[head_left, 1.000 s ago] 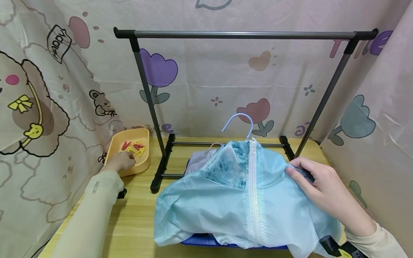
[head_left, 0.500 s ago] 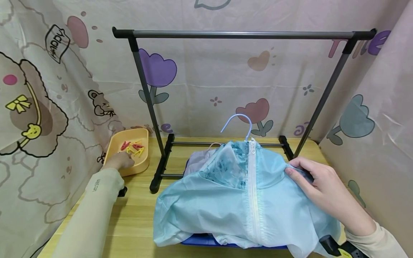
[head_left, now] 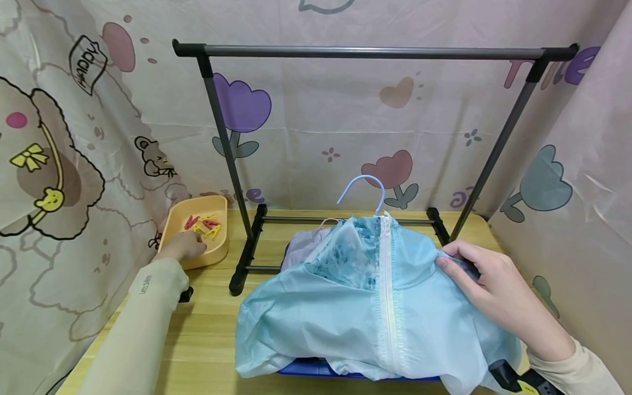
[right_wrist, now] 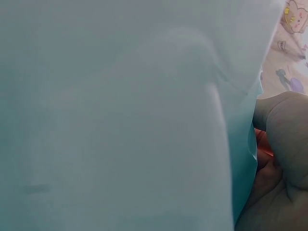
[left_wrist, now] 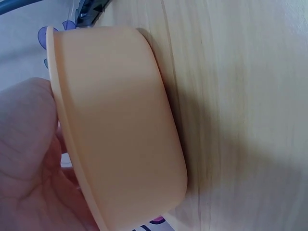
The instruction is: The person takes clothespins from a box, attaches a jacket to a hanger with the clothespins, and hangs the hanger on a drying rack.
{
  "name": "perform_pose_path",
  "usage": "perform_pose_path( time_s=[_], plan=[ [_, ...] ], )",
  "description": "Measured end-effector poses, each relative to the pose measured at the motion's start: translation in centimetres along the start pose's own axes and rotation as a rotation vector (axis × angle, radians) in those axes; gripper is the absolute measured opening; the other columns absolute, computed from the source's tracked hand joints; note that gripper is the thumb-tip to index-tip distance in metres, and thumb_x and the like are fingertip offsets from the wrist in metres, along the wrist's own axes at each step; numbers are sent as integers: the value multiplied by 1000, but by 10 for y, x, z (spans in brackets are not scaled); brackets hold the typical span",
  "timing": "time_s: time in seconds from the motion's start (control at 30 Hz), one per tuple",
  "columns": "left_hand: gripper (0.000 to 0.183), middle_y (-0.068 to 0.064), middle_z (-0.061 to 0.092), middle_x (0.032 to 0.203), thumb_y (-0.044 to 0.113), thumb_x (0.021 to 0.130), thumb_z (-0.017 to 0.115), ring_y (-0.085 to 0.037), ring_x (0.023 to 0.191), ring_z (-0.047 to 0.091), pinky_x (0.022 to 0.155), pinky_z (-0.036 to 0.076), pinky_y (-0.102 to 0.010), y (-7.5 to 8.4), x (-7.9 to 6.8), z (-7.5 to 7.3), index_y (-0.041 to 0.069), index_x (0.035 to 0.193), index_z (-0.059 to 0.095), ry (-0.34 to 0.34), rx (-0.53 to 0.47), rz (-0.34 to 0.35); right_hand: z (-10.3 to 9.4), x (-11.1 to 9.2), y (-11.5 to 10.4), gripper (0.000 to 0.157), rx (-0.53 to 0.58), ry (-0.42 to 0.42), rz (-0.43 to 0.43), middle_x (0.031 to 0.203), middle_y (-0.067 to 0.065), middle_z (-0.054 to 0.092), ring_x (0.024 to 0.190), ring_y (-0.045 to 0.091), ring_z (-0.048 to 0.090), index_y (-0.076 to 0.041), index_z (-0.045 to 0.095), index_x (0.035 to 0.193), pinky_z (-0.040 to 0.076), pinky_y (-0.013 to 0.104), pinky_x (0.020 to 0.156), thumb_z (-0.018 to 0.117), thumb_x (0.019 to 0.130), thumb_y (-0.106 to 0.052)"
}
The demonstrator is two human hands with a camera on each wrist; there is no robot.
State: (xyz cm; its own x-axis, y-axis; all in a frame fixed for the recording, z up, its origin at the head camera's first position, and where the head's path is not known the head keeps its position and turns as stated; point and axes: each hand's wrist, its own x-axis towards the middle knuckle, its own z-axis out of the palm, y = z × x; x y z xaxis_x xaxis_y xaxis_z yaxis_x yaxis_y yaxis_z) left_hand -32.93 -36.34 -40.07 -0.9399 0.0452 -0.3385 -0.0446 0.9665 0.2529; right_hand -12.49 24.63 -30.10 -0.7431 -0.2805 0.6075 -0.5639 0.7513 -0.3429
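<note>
A light blue zip-up jacket lies on a hanger, whose pale blue hook sticks up above the collar. My right hand pinches the jacket's shoulder between thumb and fingers; in the right wrist view, blue cloth covers most of the picture beside that hand. On the left, my left hand reaches over the near rim into a yellow-orange tub. Small red and yellow pieces resembling clothes pegs lie there. The tub wall hides the left fingertips in the left wrist view.
A black garment rack stands behind the jacket on the wooden table. Beneath the jacket are a blue tray and a greyish-purple garment. Printed curtains enclose the back and both sides.
</note>
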Motion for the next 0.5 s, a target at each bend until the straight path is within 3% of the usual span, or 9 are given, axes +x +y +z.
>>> perform_pose_path(
  time_s=[0.13,0.23,0.4,0.5],
  plan=[
    [59,-40,48,153,22,101,50,-28,84,53,70,42,-34,3,-2,-1,-15,147,52,-14,6,-33,0,0,0,11,-3,1,-1,86,-16,68,75,-2,56,-24,75,98,43,14,71,75,102,-14],
    [63,-40,38,161,22,101,50,-26,81,51,69,41,-33,3,0,-1,-16,151,46,-22,-1,-44,0,-1,0,10,-7,1,-2,86,-16,68,76,-2,56,-23,75,97,43,14,71,75,101,-14],
    [59,-39,41,159,22,99,51,-20,70,47,65,41,-30,2,2,1,-16,145,54,-12,-32,-47,0,-1,0,8,-11,-2,1,86,-16,68,76,-2,56,-21,74,97,43,14,71,75,102,-15],
    [41,-33,68,118,18,96,54,-18,64,46,61,41,-29,2,2,3,-14,114,69,25,-67,-68,0,-1,1,10,-12,-3,-1,86,-16,68,76,-2,57,-22,74,97,44,14,71,75,101,-13]
  ],
)
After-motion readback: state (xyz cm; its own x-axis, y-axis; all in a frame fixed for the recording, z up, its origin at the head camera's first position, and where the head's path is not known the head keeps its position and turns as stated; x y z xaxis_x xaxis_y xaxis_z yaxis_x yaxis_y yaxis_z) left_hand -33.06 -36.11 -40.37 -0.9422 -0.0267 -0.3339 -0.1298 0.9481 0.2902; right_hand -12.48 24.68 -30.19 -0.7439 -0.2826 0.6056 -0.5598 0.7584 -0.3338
